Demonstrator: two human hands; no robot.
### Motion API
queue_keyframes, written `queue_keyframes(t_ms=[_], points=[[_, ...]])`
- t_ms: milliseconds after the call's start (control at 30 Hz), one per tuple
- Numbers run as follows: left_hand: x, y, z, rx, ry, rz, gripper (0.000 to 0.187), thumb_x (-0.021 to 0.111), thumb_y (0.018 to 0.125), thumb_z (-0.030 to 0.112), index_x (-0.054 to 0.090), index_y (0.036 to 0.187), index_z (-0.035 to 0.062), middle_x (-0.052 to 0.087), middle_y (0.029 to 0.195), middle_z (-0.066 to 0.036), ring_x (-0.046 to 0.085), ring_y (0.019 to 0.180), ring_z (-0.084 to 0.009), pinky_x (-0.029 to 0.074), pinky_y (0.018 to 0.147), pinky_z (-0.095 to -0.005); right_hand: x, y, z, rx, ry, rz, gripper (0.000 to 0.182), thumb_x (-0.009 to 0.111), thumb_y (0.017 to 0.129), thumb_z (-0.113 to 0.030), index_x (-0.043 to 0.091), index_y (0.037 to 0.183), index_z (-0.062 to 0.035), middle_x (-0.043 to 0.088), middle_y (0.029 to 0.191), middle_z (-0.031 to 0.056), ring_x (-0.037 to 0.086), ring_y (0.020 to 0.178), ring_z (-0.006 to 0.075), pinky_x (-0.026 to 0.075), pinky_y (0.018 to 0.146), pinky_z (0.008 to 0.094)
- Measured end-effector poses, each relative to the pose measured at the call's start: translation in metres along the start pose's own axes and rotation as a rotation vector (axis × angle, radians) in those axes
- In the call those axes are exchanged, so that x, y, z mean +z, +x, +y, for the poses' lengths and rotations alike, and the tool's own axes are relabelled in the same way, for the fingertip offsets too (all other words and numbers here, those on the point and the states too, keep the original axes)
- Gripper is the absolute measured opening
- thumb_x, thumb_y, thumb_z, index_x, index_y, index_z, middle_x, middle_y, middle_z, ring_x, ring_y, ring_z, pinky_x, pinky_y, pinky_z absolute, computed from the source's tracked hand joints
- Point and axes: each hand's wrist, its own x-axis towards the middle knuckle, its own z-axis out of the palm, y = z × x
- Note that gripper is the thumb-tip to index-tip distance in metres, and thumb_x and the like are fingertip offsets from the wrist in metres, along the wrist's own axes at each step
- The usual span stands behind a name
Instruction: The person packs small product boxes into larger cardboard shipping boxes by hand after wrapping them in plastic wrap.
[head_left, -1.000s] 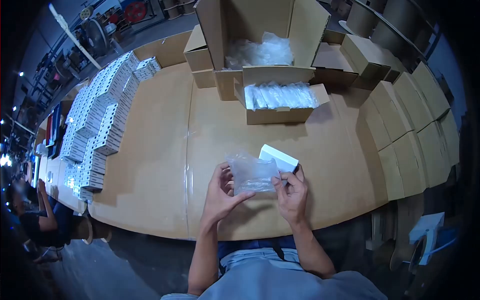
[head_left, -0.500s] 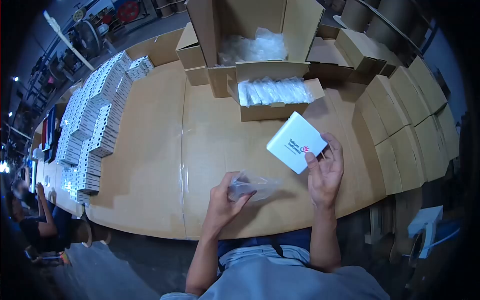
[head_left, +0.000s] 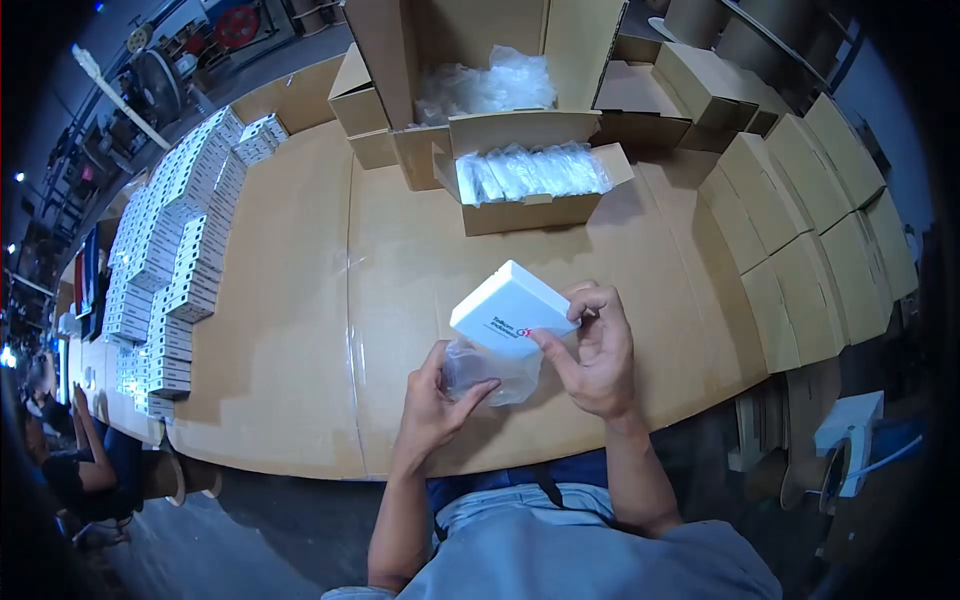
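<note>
In my right hand (head_left: 592, 350) is a flat white box (head_left: 515, 305) with "Telkom Indonesia" printed on it, pinched at its right corner. It is tilted, and its lower left edge overlaps the mouth of a clear plastic bag (head_left: 505, 378). My left hand (head_left: 440, 400) grips that bag between thumb and fingers. Both hands are over the cardboard-covered table (head_left: 290, 370). Straight ahead stands an open carton (head_left: 530, 215) holding a row of plastic-wrapped white items (head_left: 535, 175).
Behind that carton, a larger open box holds clear plastic bags (head_left: 490, 85). Stacks of small white boxes (head_left: 190, 230) line the left side. Brown cartons (head_left: 790, 240) are stacked at the right. Another person (head_left: 85, 445) is at the far left.
My right hand has brought the white box left and down to the bag. My left hand still holds the bag, its mouth now at the box's edge. The view has shifted slightly.
</note>
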Motion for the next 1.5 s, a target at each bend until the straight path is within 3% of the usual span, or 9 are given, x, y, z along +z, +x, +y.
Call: queue_keyframes(t_ms=[300, 733, 933, 1100, 1200, 1233, 1333, 1367, 1500], points=[[0.001, 0.000, -0.012, -0.032, -0.099, -0.054, 0.041, 0.082, 0.082, 0.006, 0.060, 0.115, -0.0024, 0.072, 0.098, -0.012, 0.069, 0.093, -0.0156, 0.056, 0.082, -0.0308, -0.011, 0.003, 0.001, 0.004, 0.173, -0.016, 0.035, 0.066, 0.087, 0.010, 0.044, 0.111, -0.0038, 0.051, 0.103, 0.0108, 0.050, 0.096, 0.0171, 0.042, 0.093, 0.0322], [0.001, -0.002, -0.011, -0.102, -0.095, -0.115, 0.042, 0.083, 0.081, 0.003, 0.058, 0.115, -0.0004, 0.070, 0.103, -0.009, 0.066, 0.098, -0.0139, 0.054, 0.087, -0.0297, -0.007, 0.006, 0.013, -0.109, 0.252, 0.000, 0.028, 0.062, 0.091, 0.004, 0.049, 0.115, -0.0025, 0.052, 0.103, 0.0108, 0.048, 0.094, 0.0170, 0.040, 0.088, 0.0315], [0.005, -0.002, -0.012, -0.067, -0.132, -0.083, 0.044, 0.082, 0.081, 0.003, 0.060, 0.118, -0.0019, 0.072, 0.102, -0.010, 0.068, 0.097, -0.0154, 0.054, 0.088, -0.0312, 0.004, 0.015, 0.009, -0.131, 0.032, -0.074, 0.022, 0.066, 0.089, 0.002, 0.057, 0.109, -0.0020, 0.058, 0.095, 0.0103, 0.055, 0.087, 0.0178, 0.045, 0.081, 0.0309], [0.003, -0.004, -0.013, -0.105, -0.160, -0.056, 0.049, 0.082, 0.082, 0.004, 0.059, 0.125, -0.0033, 0.071, 0.109, -0.011, 0.067, 0.101, -0.0170, 0.054, 0.092, -0.0333, 0.019, 0.019, 0.005, 0.031, -0.069, -0.014, 0.020, 0.074, 0.089, -0.007, 0.062, 0.103, 0.0010, 0.069, 0.092, 0.0104, 0.068, 0.083, 0.0189, 0.055, 0.079, 0.0337], [0.003, -0.003, -0.010, -0.131, -0.340, -0.012, 0.049, 0.082, 0.083, 0.004, 0.059, 0.126, -0.0033, 0.069, 0.114, -0.012, 0.065, 0.108, -0.0172, 0.052, 0.096, -0.0337, 0.021, 0.018, 0.010, 0.128, -0.108, -0.001, 0.018, 0.073, 0.090, -0.008, 0.063, 0.101, 0.0015, 0.070, 0.088, 0.0107, 0.070, 0.084, 0.0187, 0.055, 0.079, 0.0334], [0.003, -0.004, -0.012, -0.100, -0.363, -0.022, 0.040, 0.074, 0.092, 0.009, 0.059, 0.127, -0.0030, 0.067, 0.117, -0.010, 0.063, 0.110, -0.0155, 0.050, 0.097, -0.0323, 0.020, 0.018, 0.009, 0.180, -0.114, 0.006, 0.016, 0.073, 0.091, -0.010, 0.064, 0.099, 0.0017, 0.070, 0.085, 0.0107, 0.071, 0.084, 0.0184, 0.056, 0.080, 0.0339], [0.002, -0.007, -0.028, -0.238, -0.481, 0.026, 0.033, 0.062, 0.102, 0.016, 0.059, 0.128, -0.0035, 0.067, 0.115, -0.008, 0.062, 0.105, -0.0139, 0.050, 0.094, -0.0308, 0.014, 0.012, 0.014, 0.299, -0.087, -0.106, 0.021, 0.070, 0.094, -0.009, 0.062, 0.110, 0.0019, 0.069, 0.096, 0.0108, 0.069, 0.094, 0.0169, 0.055, 0.086, 0.0320], [0.004, -0.007, -0.033, -0.170, -0.399, 0.033, 0.034, 0.051, 0.108, 0.021, 0.058, 0.129, -0.0038, 0.067, 0.114, -0.006, 0.061, 0.101, -0.0120, 0.050, 0.090, -0.0294, 0.013, 0.008, 0.018, 0.339, 0.046, -0.087, 0.024, 0.069, 0.095, -0.009, 0.060, 0.114, 0.0020, 0.068, 0.102, 0.0108, 0.068, 0.098, 0.0166, 0.055, 0.088, 0.0313], [0.011, -0.006, -0.045, -0.201, -0.563, 0.152, 0.036, 0.051, 0.108, 0.025, 0.059, 0.129, -0.0034, 0.067, 0.112, -0.006, 0.061, 0.099, -0.0101, 0.050, 0.086, -0.0269, 0.006, -0.019, 0.035, 0.466, 0.387, -0.095, 0.034, 0.065, 0.097, -0.005, 0.052, 0.128, 0.0021, 0.061, 0.120, 0.0106, 0.062, 0.111, 0.0161, 0.053, 0.093, 0.0288]])
